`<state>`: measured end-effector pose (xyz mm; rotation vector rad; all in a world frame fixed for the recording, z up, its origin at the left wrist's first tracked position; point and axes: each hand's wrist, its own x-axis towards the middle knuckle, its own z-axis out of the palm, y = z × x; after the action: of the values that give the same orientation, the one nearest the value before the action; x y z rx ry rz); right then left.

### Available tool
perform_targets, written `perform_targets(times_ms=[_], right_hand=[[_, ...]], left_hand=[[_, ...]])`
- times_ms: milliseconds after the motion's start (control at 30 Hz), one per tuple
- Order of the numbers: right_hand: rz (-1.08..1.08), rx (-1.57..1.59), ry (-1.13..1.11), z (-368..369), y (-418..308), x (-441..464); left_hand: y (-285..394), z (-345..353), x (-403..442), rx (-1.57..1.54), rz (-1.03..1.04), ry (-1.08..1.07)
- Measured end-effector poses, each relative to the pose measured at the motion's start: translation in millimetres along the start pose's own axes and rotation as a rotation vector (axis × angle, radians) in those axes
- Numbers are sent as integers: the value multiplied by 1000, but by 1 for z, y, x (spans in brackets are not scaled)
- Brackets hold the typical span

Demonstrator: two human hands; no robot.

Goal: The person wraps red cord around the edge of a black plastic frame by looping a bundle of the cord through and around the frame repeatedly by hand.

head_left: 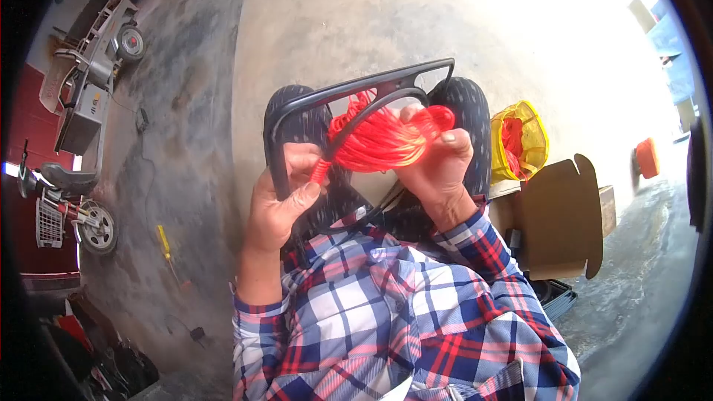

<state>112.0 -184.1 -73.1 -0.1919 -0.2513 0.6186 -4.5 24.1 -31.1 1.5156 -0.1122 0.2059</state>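
A bundle of red cord (386,139) is held up between both hands, over my lap. My left hand (286,189) pinches the tightly wrapped end of the bundle at its left side. Around the looped right end, the fingers and thumb of my right hand (444,163) are closed. A black metal frame (356,87) rests across my knees, and one of its bars passes in front of the cord. Part of the frame's lower side is hidden behind my hands and shirt.
Right of my knee stands a yellow bag (541,122) with more red cord inside. Near it is an open cardboard box (561,219). A yellow-handled tool (163,241) lies on the floor at left. A three-wheeled vehicle (93,96) and a bicycle-like vehicle (70,215) stand farther left.
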Motion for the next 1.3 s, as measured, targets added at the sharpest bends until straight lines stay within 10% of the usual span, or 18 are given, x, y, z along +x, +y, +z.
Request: perform_targets(times_ms=[133, 300, 367, 633, 1033, 1167, 1300], right_hand=[[-34, 161, 211, -13, 1, -4], [-27, 47, 55, -8, -17, -4], [-44, 92, -336, -4, -16, 10], [229, -137, -161, 16, 10, -11], [-249, 97, 91, -5, -50, 7], [-194, -144, 289, -6, -43, 16], [252, -496, -9, 22, -12, -6]], left_hand=[[-4, 4, 0, -41, -22, 46], [-4, -1, -1, -108, -83, 42], [-4, 0, -1, -125, -92, 55], [-4, -4, 0, -186, -90, 97], [-11, -6, -5, -261, -155, 222], [-13, -11, -1, -270, -166, 194], [-6, -8, 0, -125, -171, 157]])
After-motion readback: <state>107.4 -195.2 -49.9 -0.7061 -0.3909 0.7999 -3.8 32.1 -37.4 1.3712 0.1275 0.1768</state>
